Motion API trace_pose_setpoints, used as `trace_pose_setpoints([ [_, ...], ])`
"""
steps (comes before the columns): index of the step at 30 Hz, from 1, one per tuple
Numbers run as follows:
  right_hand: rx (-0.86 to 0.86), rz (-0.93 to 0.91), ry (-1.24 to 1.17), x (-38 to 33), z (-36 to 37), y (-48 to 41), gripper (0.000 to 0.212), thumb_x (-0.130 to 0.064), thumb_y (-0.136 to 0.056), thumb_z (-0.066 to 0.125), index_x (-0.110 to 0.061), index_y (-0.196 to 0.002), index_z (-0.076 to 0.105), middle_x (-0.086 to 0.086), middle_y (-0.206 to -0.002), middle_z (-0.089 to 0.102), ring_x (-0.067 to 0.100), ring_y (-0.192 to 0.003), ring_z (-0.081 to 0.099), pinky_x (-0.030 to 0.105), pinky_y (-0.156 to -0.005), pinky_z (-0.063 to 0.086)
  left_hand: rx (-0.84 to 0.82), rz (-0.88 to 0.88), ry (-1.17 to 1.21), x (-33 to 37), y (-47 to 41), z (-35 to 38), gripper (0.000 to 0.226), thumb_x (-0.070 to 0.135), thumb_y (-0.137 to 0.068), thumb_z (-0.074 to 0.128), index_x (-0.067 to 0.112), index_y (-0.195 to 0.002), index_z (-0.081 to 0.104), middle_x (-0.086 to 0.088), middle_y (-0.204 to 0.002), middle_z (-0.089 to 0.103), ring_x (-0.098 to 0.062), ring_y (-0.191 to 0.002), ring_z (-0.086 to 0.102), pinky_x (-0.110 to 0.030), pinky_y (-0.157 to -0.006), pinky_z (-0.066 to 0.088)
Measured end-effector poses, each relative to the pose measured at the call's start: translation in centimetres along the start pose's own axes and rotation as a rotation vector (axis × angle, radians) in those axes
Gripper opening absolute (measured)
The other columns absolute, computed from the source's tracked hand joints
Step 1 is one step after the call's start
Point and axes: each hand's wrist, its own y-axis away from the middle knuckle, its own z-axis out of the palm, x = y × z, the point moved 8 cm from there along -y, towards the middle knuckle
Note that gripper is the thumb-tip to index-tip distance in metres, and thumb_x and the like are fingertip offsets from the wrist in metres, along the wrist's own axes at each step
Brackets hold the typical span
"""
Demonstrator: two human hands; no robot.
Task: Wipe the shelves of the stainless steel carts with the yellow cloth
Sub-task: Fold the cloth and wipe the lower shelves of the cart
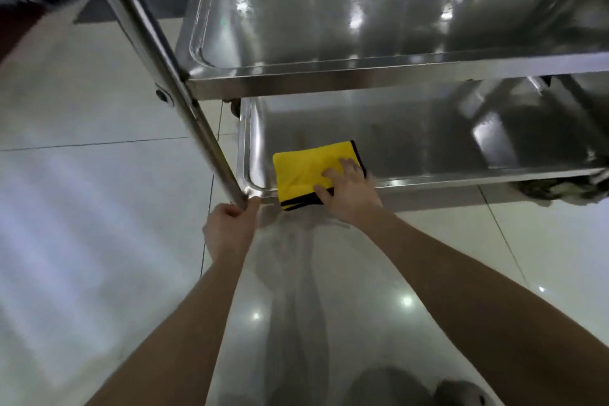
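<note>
A folded yellow cloth [304, 173] with a black edge lies in the near left corner of the cart's bottom shelf [412, 138], hanging slightly over the front rim. My right hand [346, 189] presses on its right part, fingers spread flat and thumb against the near edge. My left hand [229, 227] grips the foot of the cart's slanted steel post [158, 52], fingers curled round the tube. Above the bottom shelf sits the cart's upper shelf [379, 9], shiny and bare.
The cart stands on a glossy pale tiled floor [99, 207]. A caster wheel [557, 189] shows at the bottom shelf's right end. My shoes [461, 390] appear at the bottom edge. A dark mat [95, 9] lies far left.
</note>
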Motion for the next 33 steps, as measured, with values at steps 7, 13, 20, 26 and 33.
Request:
trace_pose_setpoints([
  [7,0.191,-0.103,0.102,-1.4,1.8,-5.3,0.069,-0.077,-0.101,0.034,-0.038,-0.157,0.048,0.01,-0.175,0.027,0.033,-0.164,0.012,0.07,-0.127,0.009,0.188,0.322,0.255,4.8,-3.6,-1.2,0.059,0.062,-0.073,0.09,0.025,-0.108,0.06,0.004,-0.105,0.069,-0.005,-0.093,0.065,-0.019,-0.082,0.052],
  [13,0.138,-0.125,0.155,-0.3,4.8,-5.7,0.086,-0.095,-0.087,-0.004,-0.058,-0.165,-0.001,0.006,-0.181,-0.004,0.036,-0.166,-0.009,0.079,-0.12,-0.007,0.246,0.207,0.481,5.4,-6.6,-0.2,0.08,0.069,-0.089,0.069,-0.01,-0.086,0.064,-0.027,-0.076,0.07,-0.031,-0.066,0.069,-0.039,-0.07,0.059],
  [20,0.038,-0.092,0.139,0.0,4.1,-10.0,0.098,-0.108,-0.072,0.0,-0.066,-0.16,-0.004,0.002,-0.18,-0.015,0.035,-0.164,-0.018,0.076,-0.12,-0.016,0.295,0.244,0.586,5.3,-7.2,0.3,0.062,0.054,-0.088,0.071,-0.003,-0.072,0.05,-0.015,-0.06,0.048,-0.022,-0.051,0.054,-0.032,-0.051,0.048],
  [26,0.061,0.037,0.115,2.3,0.6,-17.7,0.094,-0.101,-0.084,0.017,-0.057,-0.166,0.005,0.006,-0.18,-0.011,0.038,-0.165,-0.014,0.073,-0.123,-0.013,0.325,0.271,0.597,4.7,-7.6,0.4,0.052,0.044,-0.085,0.068,0.001,-0.069,0.044,-0.015,-0.06,0.045,-0.022,-0.052,0.049,-0.037,-0.052,0.046],
  [33,0.053,-0.075,0.167,-7.5,1.3,-24.5,0.088,-0.095,-0.089,0.011,-0.054,-0.167,-0.001,0.025,-0.176,-0.014,0.054,-0.16,-0.017,0.085,-0.114,-0.013,0.381,0.301,0.579,4.8,-7.3,0.3,0.058,0.041,-0.089,0.066,-0.011,-0.076,0.045,-0.035,-0.066,0.045,-0.025,-0.056,0.046,-0.052,-0.053,0.05],
])
